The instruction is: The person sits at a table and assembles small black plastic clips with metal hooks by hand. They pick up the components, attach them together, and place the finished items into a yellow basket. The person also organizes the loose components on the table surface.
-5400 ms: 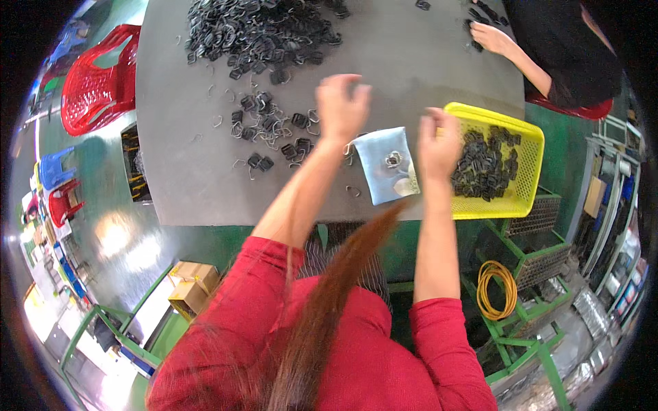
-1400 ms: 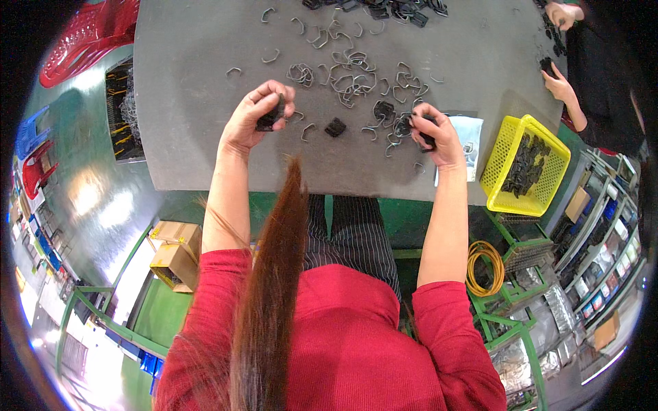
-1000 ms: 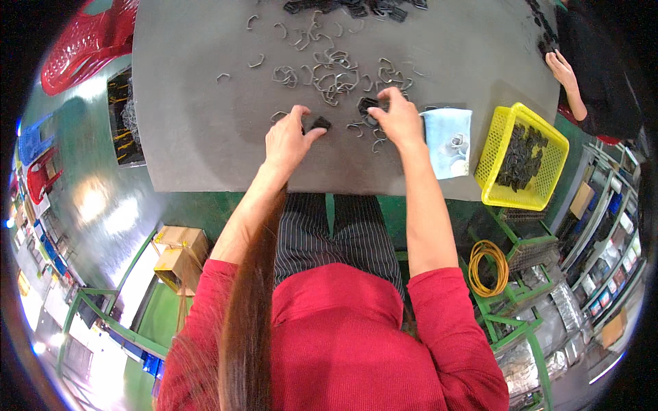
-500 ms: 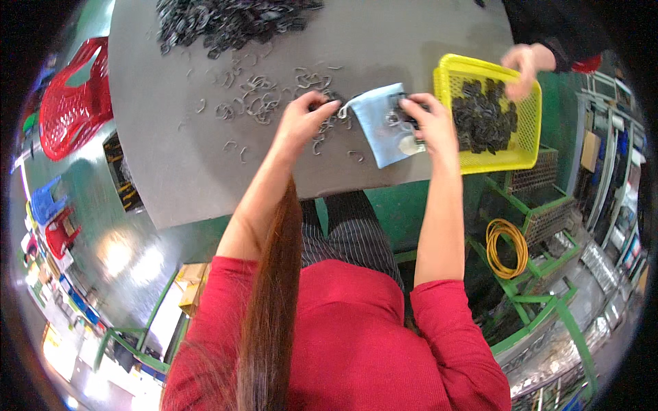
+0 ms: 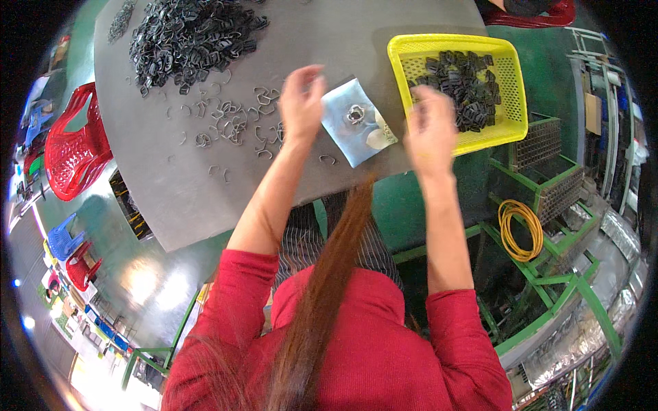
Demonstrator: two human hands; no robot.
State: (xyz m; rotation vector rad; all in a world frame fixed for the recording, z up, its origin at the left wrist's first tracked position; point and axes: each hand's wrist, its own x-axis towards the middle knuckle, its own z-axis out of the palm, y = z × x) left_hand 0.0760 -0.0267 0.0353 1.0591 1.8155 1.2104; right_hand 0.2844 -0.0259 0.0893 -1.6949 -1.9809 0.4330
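My left hand (image 5: 301, 106) is raised over the grey table (image 5: 288, 175), close to the left edge of a light blue square pad or pouch (image 5: 340, 130). Its fingers are blurred, so what they hold cannot be made out. On the pad lie small bent metal wire clips (image 5: 355, 114), beside a pale printed shape. My right hand (image 5: 430, 130) hovers at the left rim of a yellow plastic basket (image 5: 515, 109), smeared by motion, its grip unclear. Small black plastic buckle-like pieces (image 5: 469, 92) fill part of the basket. Loose wire clips (image 5: 229, 123) are scattered left of my left hand.
A large heap of black pieces (image 5: 185, 44) covers the table's far left, with a smaller pile of metal bits (image 5: 121, 20) beyond. Red chairs (image 5: 77, 147) stand off the left edge. A green rack (image 5: 548, 178) with a coiled yellow hose (image 5: 519, 231) stands at right.
My right hand has moved off the blue pad to the basket's left rim, uncovering the clips there. Another person's hand has left the basket. The whole view has shifted.
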